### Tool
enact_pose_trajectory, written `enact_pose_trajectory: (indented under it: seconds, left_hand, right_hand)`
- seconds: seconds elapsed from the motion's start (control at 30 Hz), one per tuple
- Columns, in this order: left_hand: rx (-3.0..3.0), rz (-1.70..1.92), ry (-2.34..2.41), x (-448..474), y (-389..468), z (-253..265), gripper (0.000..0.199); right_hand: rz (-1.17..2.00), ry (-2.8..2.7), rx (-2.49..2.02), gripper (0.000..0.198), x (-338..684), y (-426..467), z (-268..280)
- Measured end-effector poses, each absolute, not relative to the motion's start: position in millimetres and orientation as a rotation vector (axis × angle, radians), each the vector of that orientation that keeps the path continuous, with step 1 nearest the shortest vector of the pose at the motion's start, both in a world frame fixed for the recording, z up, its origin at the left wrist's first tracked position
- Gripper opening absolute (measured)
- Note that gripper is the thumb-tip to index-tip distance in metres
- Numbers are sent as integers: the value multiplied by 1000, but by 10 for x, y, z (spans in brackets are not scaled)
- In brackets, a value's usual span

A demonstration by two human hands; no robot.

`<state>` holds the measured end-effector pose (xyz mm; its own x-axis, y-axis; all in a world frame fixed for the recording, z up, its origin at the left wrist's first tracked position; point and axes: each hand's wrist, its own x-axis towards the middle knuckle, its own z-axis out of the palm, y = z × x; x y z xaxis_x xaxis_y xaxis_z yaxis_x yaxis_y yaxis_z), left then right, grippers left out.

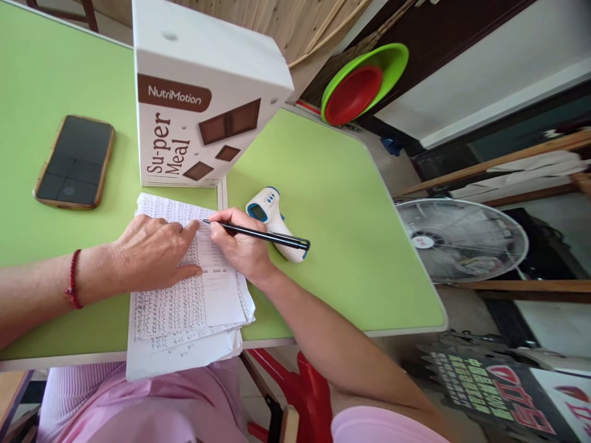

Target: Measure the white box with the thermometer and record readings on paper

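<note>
A stack of handwritten paper sheets (pixel 175 314) lies at the front edge of the green table, its lowest sheets hanging over the edge. My left hand (pixel 154 253) rests palm down on the top sheet, fingers stretched out, index fingertip beside the pen tip. In my right hand (pixel 242 246) is a black pen (pixel 272 235), gripped between thumb and fingers with its tip at the paper's upper part. Just beyond my right hand lies a white and blue infrared thermometer (pixel 272 215), its lower handle partly behind the pen.
A tall white box (pixel 180 74) stands on the table (pixel 332 246) behind the papers. To the left lies a smartphone (pixel 76 161) in a brown-edged case. Off the table's right side are a fan (pixel 466 240), a green basin (pixel 394 61) and a red basin (pixel 353 95). Below is a red stool (pixel 314 394).
</note>
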<state>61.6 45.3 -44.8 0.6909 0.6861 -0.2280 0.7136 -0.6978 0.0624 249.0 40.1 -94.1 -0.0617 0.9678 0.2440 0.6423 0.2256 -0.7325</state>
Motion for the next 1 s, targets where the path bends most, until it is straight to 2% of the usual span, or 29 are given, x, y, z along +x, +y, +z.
enact_pose_trajectory:
  seconds: [0.3,1.0]
  left_hand:
    - [2772,-327,1148,619,455,-443,52]
    - [2788,-372,1140,628,466,-449,59]
  right_hand:
    - [545,-1754,-1436,11,2491,396,-941]
    - [493,-1694,-1378,11,2507,410,-976]
